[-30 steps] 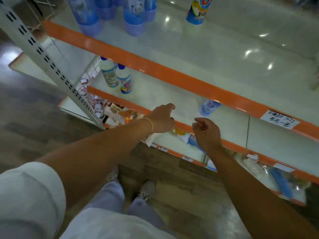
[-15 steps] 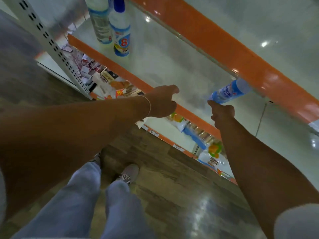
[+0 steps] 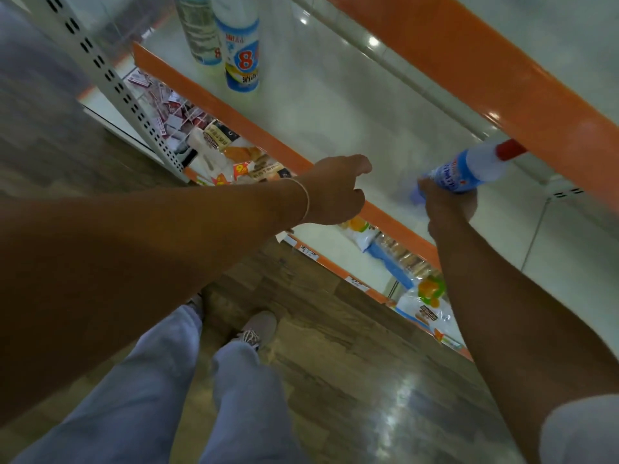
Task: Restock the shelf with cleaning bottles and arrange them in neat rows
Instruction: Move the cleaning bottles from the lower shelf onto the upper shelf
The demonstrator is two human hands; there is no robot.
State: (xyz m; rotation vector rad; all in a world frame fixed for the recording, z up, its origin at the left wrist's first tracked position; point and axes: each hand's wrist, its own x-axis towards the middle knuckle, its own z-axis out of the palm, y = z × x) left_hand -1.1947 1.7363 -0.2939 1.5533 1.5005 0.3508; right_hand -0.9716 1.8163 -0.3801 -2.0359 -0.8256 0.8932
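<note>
My right hand [image 3: 449, 205] grips the base of a blue-and-white cleaning bottle [image 3: 465, 170] with a red cap, tilted up toward the orange edge of the shelf above. The bottle hangs over the white middle shelf [image 3: 335, 105]. My left hand [image 3: 335, 189] hovers over that shelf's orange front edge with loosely curled fingers and holds nothing. Two white bottles with blue labels [image 3: 239, 48] stand side by side at the shelf's far left, the nearer one marked with a red 8.
An orange-fronted upper shelf [image 3: 485, 72] overhangs the bottle's cap. A perforated grey upright [image 3: 110, 82] stands at the left. The bottom shelf holds snack bags [image 3: 231, 155] and packets [image 3: 425, 303]. My legs and shoes [image 3: 258, 329] stand on wood-look flooring.
The view has dropped and closed in on the middle shelf. My right hand went from empty and closed to gripping the red-capped bottle. My left hand stayed over the shelf edge.
</note>
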